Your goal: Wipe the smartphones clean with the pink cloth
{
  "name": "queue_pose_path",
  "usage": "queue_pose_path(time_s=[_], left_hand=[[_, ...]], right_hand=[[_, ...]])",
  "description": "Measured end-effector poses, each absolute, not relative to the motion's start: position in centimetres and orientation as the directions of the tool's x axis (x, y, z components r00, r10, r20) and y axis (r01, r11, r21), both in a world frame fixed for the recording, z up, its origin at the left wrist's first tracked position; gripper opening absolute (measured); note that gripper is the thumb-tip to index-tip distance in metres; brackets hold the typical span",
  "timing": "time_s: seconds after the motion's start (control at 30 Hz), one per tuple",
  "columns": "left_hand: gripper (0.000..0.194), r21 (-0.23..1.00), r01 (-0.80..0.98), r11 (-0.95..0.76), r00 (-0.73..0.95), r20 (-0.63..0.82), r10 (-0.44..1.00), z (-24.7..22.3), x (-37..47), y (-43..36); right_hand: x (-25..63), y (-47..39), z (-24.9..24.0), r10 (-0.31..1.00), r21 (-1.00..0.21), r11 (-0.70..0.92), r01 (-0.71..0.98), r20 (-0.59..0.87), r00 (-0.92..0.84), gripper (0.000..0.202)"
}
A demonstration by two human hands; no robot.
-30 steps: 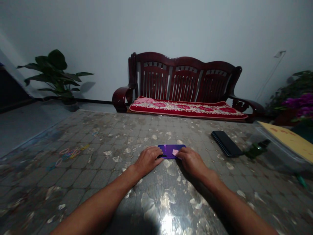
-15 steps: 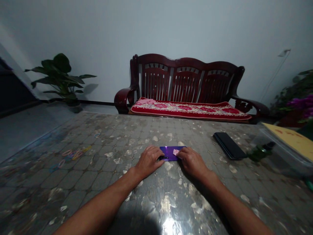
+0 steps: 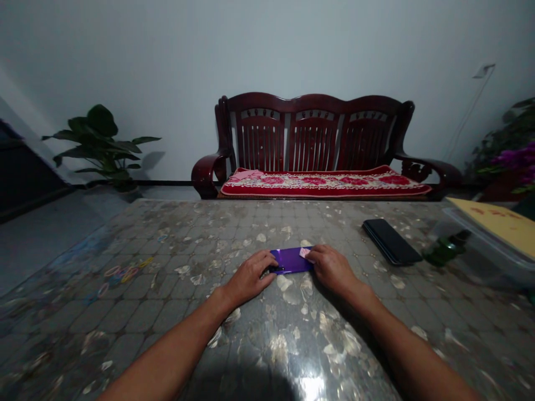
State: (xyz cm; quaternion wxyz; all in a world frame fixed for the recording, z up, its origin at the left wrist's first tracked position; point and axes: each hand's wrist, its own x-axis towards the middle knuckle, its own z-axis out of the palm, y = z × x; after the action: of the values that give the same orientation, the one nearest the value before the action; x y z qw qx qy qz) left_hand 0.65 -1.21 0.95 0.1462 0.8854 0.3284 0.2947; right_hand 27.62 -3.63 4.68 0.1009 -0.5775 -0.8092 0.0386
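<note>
While gripping the left end of the purple phone (image 3: 291,260) in the fingers of the left hand (image 3: 249,277), pinched the small pink piece (image 3: 305,253) in the fingers of the right hand (image 3: 334,270), at the phone's right end. Held the phone flat on the patterned desk (image 3: 225,223), just below the centre of the frame, long side running left to right. Could not make out the pink piece as cloth or paper. Had the thick black flat object (image 3: 392,241) farther right on the desk, near the green bottle (image 3: 443,249), with the clear plastic bin (image 3: 480,256) and its yellow sheet (image 3: 497,220) at the right edge. Had the coloured bands (image 3: 125,273) scattered left of centre. Faced the dark red wooden sofa (image 3: 317,133) across the upper middle, with the red floral runner (image 3: 317,182) along its seat, between the potted plant (image 3: 102,142) at upper left and the purple flowers (image 3: 516,161) at the right edge.
</note>
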Motion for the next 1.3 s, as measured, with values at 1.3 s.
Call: queue_pose_path(time_s=[1.3], left_hand=[[0.057, 0.515, 0.598, -0.614, 0.54, 0.307, 0.783, 0.8, 0.7, -0.7]], right_hand=[[23.7, -0.9, 5.0, 0.861, -0.127, 0.507, 0.852, 0.098, -0.498, 0.028]])
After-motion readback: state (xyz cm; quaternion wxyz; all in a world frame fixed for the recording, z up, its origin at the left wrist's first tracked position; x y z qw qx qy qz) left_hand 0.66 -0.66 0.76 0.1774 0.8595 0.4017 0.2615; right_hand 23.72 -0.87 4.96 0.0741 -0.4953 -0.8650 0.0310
